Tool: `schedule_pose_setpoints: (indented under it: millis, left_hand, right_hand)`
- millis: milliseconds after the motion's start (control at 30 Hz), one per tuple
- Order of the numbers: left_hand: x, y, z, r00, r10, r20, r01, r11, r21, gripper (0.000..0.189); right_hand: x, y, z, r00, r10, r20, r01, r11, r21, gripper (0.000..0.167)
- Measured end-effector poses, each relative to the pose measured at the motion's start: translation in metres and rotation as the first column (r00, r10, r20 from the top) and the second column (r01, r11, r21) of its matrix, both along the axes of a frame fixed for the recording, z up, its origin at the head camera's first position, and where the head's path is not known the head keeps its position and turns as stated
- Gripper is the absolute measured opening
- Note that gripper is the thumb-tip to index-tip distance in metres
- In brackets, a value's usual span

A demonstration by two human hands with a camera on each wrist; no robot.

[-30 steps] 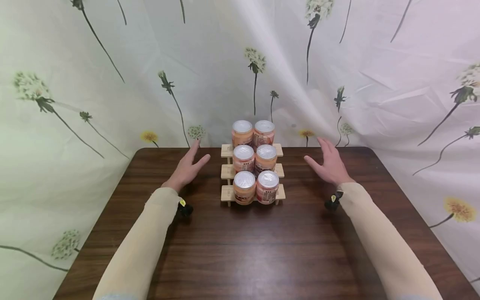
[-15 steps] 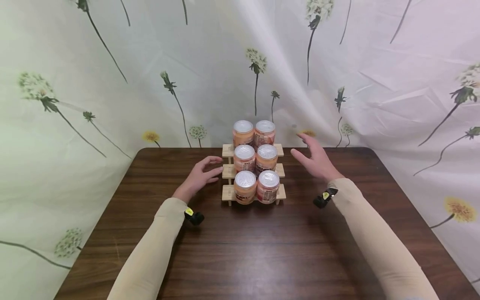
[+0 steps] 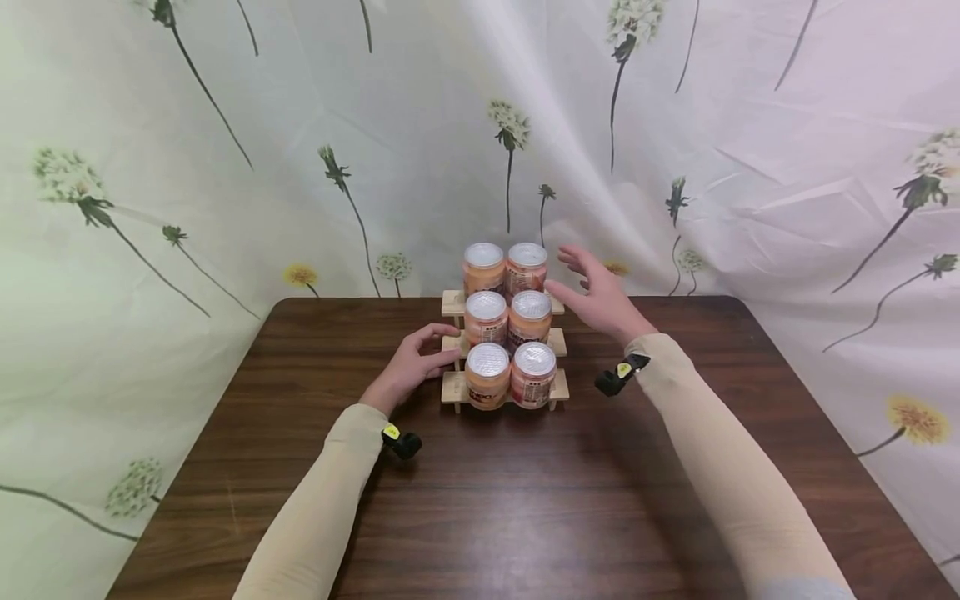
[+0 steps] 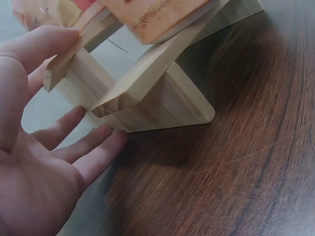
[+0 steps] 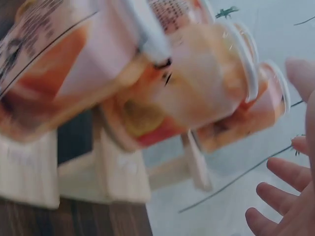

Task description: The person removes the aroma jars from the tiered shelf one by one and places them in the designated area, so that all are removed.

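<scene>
A three-tier wooden display rack (image 3: pixel 452 385) holds several orange-pink jars with clear lids, two on each tier. At the rack's left side, my left hand (image 3: pixel 408 367) has its thumb and forefinger on either side of the middle plank's end. In the left wrist view the thumb (image 4: pixel 59 39) lies over the plank (image 4: pixel 61 66), and the other fingers spread beside the wooden side panel (image 4: pixel 170 105). My right hand (image 3: pixel 600 300) stands open beside the top right jar (image 3: pixel 527 271), fingers spread, holding nothing. Jars blur in the right wrist view.
The rack stands near the back of a dark wood-grain table (image 3: pixel 495 500). A pale curtain (image 3: pixel 420 125) with dandelion prints hangs right behind it. Black wrist cameras are strapped over the beige sleeves (image 3: pixel 307 508).
My left hand has moved in to the rack's left side and closed around the plank's end. My right hand has moved left towards the top right jar. The jars stay in place.
</scene>
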State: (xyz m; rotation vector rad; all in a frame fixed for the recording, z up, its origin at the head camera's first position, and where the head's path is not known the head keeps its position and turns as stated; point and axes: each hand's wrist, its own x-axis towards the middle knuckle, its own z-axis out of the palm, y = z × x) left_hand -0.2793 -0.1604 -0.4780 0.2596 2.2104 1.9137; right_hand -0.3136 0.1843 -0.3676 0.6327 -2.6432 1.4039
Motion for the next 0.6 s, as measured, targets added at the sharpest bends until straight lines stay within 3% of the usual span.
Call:
schedule_pose_setpoints:
  millis: [233, 600]
  left_hand:
    - [0.002, 0.0, -0.002, 0.999, 0.007, 0.037, -0.008, 0.999, 0.04, 0.043]
    - [0.006, 0.001, -0.003, 0.998, 0.021, 0.052, -0.025, 0.997, 0.074, 0.046]
  right_hand:
    - [-0.007, -0.02, 0.013, 0.999, 0.015, 0.035, -0.013, 0.999, -0.049, 0.082]
    - [-0.016, -0.038, 0.022, 0.996, 0.034, 0.084, -0.03, 0.999, -0.044, 0.084]
